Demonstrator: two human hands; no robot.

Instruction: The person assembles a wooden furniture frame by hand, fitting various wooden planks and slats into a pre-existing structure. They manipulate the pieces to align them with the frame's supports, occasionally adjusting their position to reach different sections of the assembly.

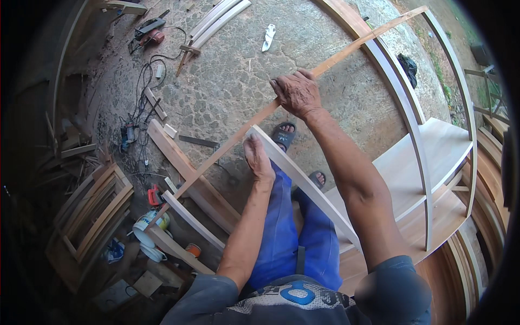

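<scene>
Cracked concrete floor [227, 81] spreads beneath a person standing in blue trousers and sandals, looking down at a woodworking job. Their right hand [297, 93] grips a long thin strip [238, 135], fingers curled over its top edge; the strip runs diagonally from the lower left, near a red tool [155, 196], up to the top right, where it crosses the curved rails of a pale wooden frame [411, 124]. Their left hand [258, 158] lies flat, fingers together, on the upper end of a pale board [303, 184] that slants down to the right between the two forearms; the hand sits just below the strip, and whether it touches it cannot be told. Shelves of the frame [444, 146] lie to the right of the right arm. On the left, loose planks [184, 168] lie under the strip, with paint cans [149, 225] and stacked wooden frames [92, 216] beside them. Farther up, power tools and tangled cables [146, 70] lie scattered on the floor near a bundle of pale slats [216, 21].
</scene>
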